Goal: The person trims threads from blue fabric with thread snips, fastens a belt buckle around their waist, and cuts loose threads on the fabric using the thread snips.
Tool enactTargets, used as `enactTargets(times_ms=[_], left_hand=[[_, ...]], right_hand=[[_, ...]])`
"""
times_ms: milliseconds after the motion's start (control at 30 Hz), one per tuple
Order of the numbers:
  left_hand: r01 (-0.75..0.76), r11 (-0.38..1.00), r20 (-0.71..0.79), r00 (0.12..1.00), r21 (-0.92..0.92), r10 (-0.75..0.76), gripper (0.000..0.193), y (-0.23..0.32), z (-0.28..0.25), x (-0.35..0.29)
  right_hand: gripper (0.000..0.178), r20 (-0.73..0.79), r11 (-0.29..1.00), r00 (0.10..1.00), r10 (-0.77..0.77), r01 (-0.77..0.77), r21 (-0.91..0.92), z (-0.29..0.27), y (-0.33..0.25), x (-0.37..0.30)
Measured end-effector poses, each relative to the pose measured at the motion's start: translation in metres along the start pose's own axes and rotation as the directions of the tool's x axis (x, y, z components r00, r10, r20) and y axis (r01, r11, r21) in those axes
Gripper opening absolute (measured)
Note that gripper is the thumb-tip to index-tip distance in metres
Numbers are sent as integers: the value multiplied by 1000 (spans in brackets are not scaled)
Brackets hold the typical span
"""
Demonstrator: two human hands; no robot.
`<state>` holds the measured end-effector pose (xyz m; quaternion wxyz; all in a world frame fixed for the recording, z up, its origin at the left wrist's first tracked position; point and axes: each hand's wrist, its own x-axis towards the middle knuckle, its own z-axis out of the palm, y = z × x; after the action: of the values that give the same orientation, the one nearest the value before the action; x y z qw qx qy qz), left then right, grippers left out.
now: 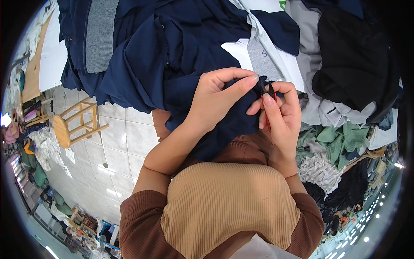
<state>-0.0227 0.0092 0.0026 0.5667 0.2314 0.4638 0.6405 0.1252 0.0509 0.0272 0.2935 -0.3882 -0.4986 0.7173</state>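
Navy blue fabric (185, 52) spreads over the table and hangs down onto my lap. My left hand (220, 95) pinches an edge of it between thumb and forefinger. Close beside that pinch, my right hand (278, 110) is wrapped around small thread snips (268, 93) with red handles and dark blades. The blades point away from me, their tips slightly apart at the cloth's edge. Part of the red handle is hidden behind my right fingers.
Grey pieces (265, 56) and white paper lie past my hands. Black cloth (353, 60) is heaped at the right, above green cloth (338, 142) and crumpled white scraps (321, 172). A wooden stool (77, 123) stands on the tiled floor at the left.
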Motion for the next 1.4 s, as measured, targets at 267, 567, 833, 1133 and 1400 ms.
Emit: enactTargets(times_ms=[267, 567, 833, 1133, 1400], left_hand=[[-24, 999, 10, 1000, 30, 24, 14, 1, 2, 0], [-99, 984, 27, 995, 150, 96, 14, -3, 0, 0], [-181, 959, 39, 984, 219, 176, 13, -6, 1, -1], [-483, 766, 86, 864, 424, 497, 10, -1, 4, -1], [-492, 749, 97, 858, 443, 505, 11, 1, 7, -4]], right_hand=[[14, -3, 1000, 1000, -1, 2, 6, 1, -2, 1], [16, 2, 993, 1000, 4, -5, 121, 2, 0, 2], [20, 46, 987, 993, -109, 103, 128, -2, 8, 2], [25, 42, 980, 997, -63, 54, 192, -4, 5, 2], [22, 73, 952, 997, -19, -4, 307, -12, 11, 3]])
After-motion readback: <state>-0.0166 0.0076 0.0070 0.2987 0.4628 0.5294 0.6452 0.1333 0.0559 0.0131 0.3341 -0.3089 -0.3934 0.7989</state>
